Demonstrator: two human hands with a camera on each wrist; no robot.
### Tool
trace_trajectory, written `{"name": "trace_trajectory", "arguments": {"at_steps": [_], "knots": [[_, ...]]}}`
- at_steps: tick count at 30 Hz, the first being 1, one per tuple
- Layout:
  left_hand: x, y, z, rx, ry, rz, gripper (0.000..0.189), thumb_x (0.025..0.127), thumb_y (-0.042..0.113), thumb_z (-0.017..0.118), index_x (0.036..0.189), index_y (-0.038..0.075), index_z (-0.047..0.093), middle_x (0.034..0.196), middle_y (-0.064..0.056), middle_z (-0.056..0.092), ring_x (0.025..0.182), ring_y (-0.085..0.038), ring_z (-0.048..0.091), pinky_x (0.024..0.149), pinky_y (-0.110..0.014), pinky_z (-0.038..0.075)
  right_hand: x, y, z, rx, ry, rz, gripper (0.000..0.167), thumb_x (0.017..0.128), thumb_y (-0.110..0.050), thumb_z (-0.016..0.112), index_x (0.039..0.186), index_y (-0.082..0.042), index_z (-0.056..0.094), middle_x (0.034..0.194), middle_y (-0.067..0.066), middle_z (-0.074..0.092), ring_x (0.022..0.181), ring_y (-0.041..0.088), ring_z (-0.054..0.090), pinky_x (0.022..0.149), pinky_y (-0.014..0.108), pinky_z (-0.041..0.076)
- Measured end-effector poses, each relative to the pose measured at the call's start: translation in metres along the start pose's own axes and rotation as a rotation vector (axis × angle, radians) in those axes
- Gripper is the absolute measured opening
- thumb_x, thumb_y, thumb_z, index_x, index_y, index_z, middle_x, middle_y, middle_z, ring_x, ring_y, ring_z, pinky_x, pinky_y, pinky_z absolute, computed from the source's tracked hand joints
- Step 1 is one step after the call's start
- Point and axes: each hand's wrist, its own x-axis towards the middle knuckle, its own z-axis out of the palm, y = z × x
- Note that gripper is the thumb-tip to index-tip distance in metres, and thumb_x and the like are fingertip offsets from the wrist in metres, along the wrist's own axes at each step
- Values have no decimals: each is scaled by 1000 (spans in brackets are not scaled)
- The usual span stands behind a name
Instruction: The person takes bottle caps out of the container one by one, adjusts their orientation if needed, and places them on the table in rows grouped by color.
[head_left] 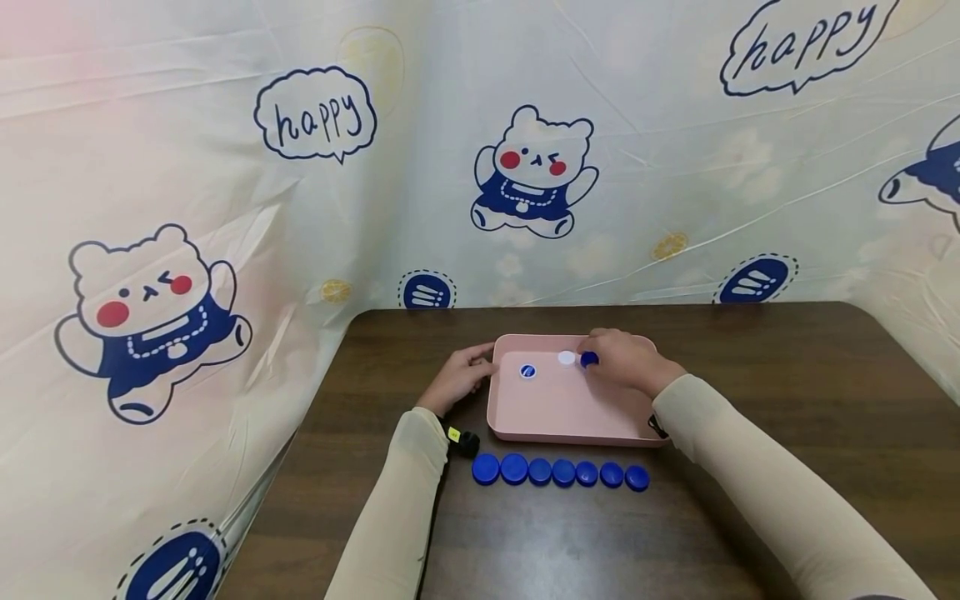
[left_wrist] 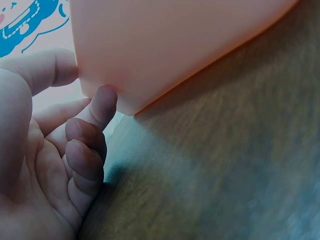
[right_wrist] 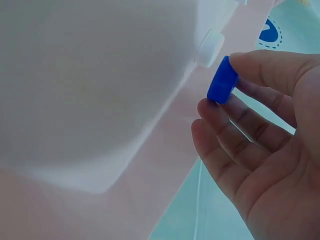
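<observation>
My right hand (head_left: pixel 618 360) is over the far right part of the pink tray (head_left: pixel 555 417). Between its thumb and fingertips it pinches a blue bottle cap (right_wrist: pixel 223 81), tilted on edge. Right beside this cap, a white cap (head_left: pixel 566 358) sits in the tray; it also shows in the right wrist view. Further left in the tray lies a white cap with a blue print (head_left: pixel 528 372). My left hand (head_left: pixel 459 379) holds the tray at its far left corner, thumb at the rim and a finger against the outer wall, its other fingers curled.
A row of several blue caps (head_left: pixel 563 472) lies on the brown table (head_left: pixel 540 542) along the tray's near side. Behind the table hangs a pale printed curtain (head_left: pixel 420 192). A black strap with a dark device (head_left: pixel 467 443) is on the left wrist.
</observation>
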Motion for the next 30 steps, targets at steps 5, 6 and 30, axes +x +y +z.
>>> {"name": "trace_trajectory", "arguments": {"at_steps": [5, 6, 30], "knots": [[0, -1, 0, -5, -1, 16, 50, 92, 25, 66, 140, 18, 54, 76, -9, 54, 63, -20, 50, 58, -30, 46, -1, -1, -1, -6, 12, -1, 33, 90, -20, 69, 123, -18, 69, 116, 6, 63, 108, 29, 59, 91, 55, 46], [0, -1, 0, -6, -1, 18, 50, 92, 24, 66, 140, 18, 54, 76, -9, 54, 63, -20, 50, 58, -30, 46, -1, -1, -2, -4, 13, -4, 33, 90, -21, 69, 123, -18, 69, 117, 6, 63, 108, 29, 59, 91, 55, 46], [-1, 0, 1, -17, -6, 32, 49, 92, 23, 67, 139, 18, 55, 75, -10, 53, 62, -20, 49, 57, -30, 44, -15, -18, -24, 66, 47, -85, 32, 90, -17, 69, 121, -9, 69, 114, 8, 61, 101, 25, 61, 89, 44, 50]]}}
